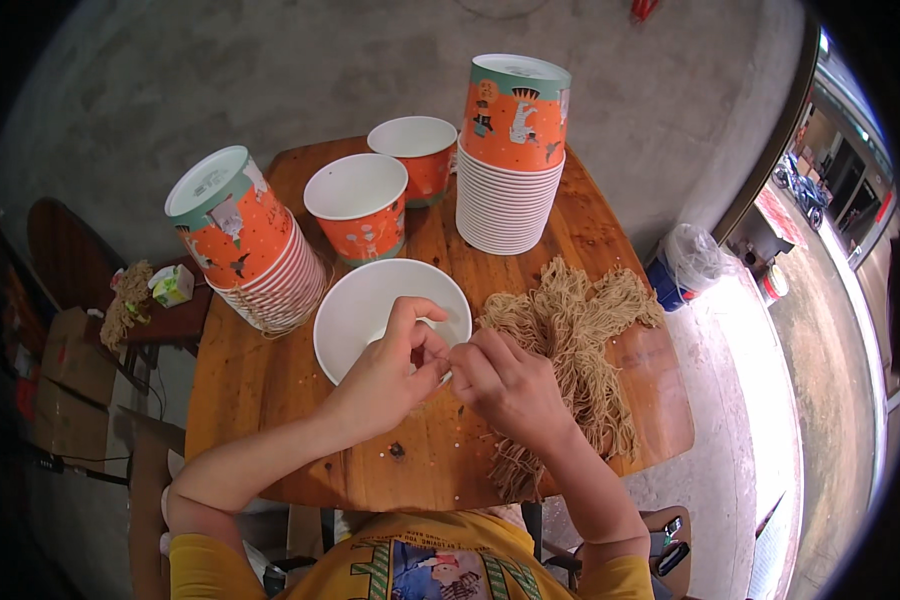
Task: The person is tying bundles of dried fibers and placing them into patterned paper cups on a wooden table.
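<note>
A round white paper bucket [342,318] stands open side up in front of me. At its near right rim my left hand [388,368] has thumb and fingertips pinched together. Close beside it, my right hand [507,385] is closed, with its fingertips almost touching the left ones. Whatever the two hands pinch is too small or too hidden to make out. A loose bundle of tan twine [575,345] lies spread just right of my right hand.
Two orange paper buckets [365,236] [425,175] stand upright behind the white one. Tall upside-down bucket stacks rise at the left [255,225] and back right [510,190] of the wooden table [300,470]. A blue bin [670,280] stands on the floor to the right.
</note>
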